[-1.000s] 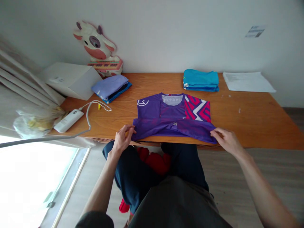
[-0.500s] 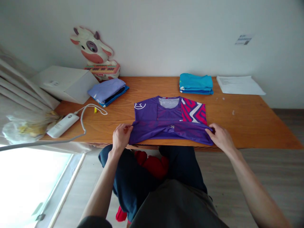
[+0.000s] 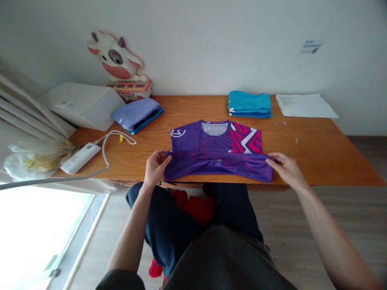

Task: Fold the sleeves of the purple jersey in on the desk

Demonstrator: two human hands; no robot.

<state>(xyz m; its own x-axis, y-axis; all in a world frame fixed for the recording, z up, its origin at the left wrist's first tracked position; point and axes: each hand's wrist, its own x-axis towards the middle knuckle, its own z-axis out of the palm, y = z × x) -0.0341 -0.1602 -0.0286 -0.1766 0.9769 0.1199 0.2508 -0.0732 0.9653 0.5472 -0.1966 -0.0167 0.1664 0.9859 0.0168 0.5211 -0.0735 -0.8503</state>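
A purple shirt (image 3: 187,141) with a red and white patterned right sleeve lies on the wooden table, its collar toward the wall. Its lower part is folded up over the body, and the near side reaches the table's front edge. My left hand (image 3: 156,163) pinches the left end of the folded layer between thumb and fingers. At the right end, my right hand (image 3: 281,163) pinches the same layer, which is stretched fairly straight between both hands.
Folded turquoise clothes (image 3: 249,104) and papers (image 3: 306,105) lie at the table's back. On the left are folded lilac and blue clothes (image 3: 137,114), a white box (image 3: 87,104), a cow toy (image 3: 116,60), a white device (image 3: 81,158) with a cable, and a plastic bag (image 3: 33,163).
Both hands have shifted slightly outward and toward the wall. The folded layer's upper edge is straighter and tauter between them.
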